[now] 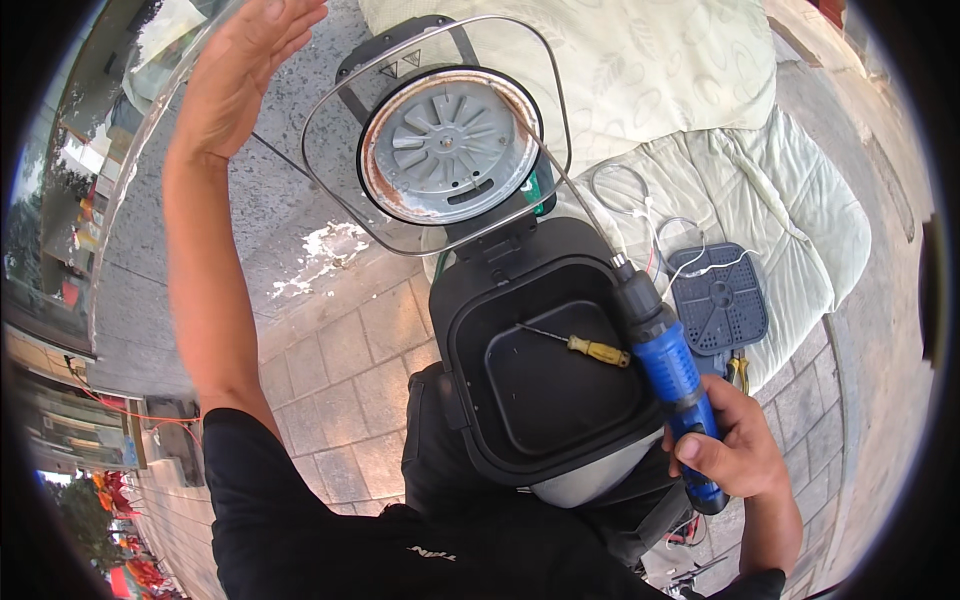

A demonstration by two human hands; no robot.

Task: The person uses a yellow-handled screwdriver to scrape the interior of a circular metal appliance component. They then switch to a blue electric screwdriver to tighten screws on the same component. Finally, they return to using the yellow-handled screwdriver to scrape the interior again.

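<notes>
My right hand [735,440] is wrapped round a blue and black electric screwdriver [672,365]. Its long thin bit [575,190] reaches up to the rim of a round slotted metal plate [447,143], which has rusty edges. Raised at the upper left, my left hand [245,50] holds nothing that I can see; its fingers are stretched out and partly cut off by the picture's edge. A bent metal rod loop [310,165] surrounds the plate. Below it, over my lap, sits a black square basket-like housing [470,420] with a yellow-handled screwdriver [598,350] lying inside.
Pale quilted padding [800,220] spreads at the right and far side. On it lie a dark perforated tray [718,300] and loose white wires [690,262]. Yellow-handled pliers [739,370] are just beside the tray. Paving [345,350] and a grey step [180,255] lie to the left.
</notes>
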